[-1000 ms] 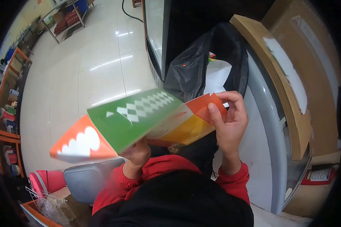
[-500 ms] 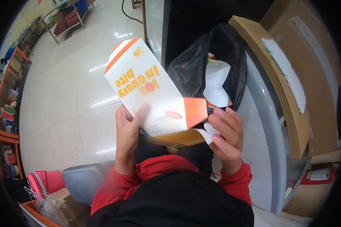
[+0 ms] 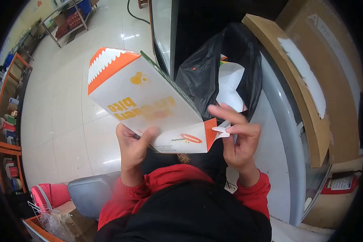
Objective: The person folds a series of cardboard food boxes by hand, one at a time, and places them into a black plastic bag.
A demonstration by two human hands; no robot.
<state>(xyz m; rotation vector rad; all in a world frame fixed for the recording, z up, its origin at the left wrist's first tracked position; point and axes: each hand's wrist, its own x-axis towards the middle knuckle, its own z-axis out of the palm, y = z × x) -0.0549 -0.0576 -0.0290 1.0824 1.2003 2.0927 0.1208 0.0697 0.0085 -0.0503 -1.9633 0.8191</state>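
Note:
A white and orange paper food box with "in every bite" printed on it is partly unfolded in front of me, tilted up to the left. My left hand grips its lower side, thumb on the printed face and fingers behind, hidden. At the right end, my right hand pinches a small white tab beside the orange end flap; its index finger is raised and blurred. Just beyond the box stands an open black plastic bag with similar white cardboard pieces inside.
Tall brown cardboard leans on the right beside a curved grey-white panel. A grey stool seat and a pink bag are at lower left. Orange-framed shelves line the far left.
The box has opened into a fuller shape, and its far end has swung left and down. My right hand has shifted from beside the flap to pinching the tab.

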